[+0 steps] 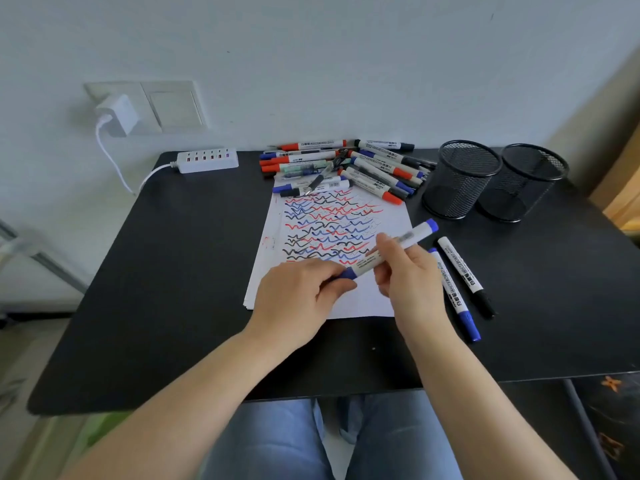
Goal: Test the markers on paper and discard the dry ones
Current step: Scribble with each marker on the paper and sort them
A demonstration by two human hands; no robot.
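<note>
A blue whiteboard marker (pixel 391 252) is held slantwise over the white paper (pixel 367 299), which is covered with red, blue and black squiggles. My left hand (pixel 298 299) pinches its blue cap end at the lower left. My right hand (pixel 408 275) grips the white barrel in the middle. The cap looks seated on the marker. A pile of several markers (pixel 346 168) lies at the paper's far edge by the wall. To the right of the paper lie a blue marker (pixel 457 299) and a black marker (pixel 467 275), side by side.
Two black mesh pen cups (pixel 460 178) (pixel 526 183) stand at the back right of the black table (pixel 173 289). A white power strip (pixel 207 160) sits at the back left, its cord running to a wall plug (pixel 117 114).
</note>
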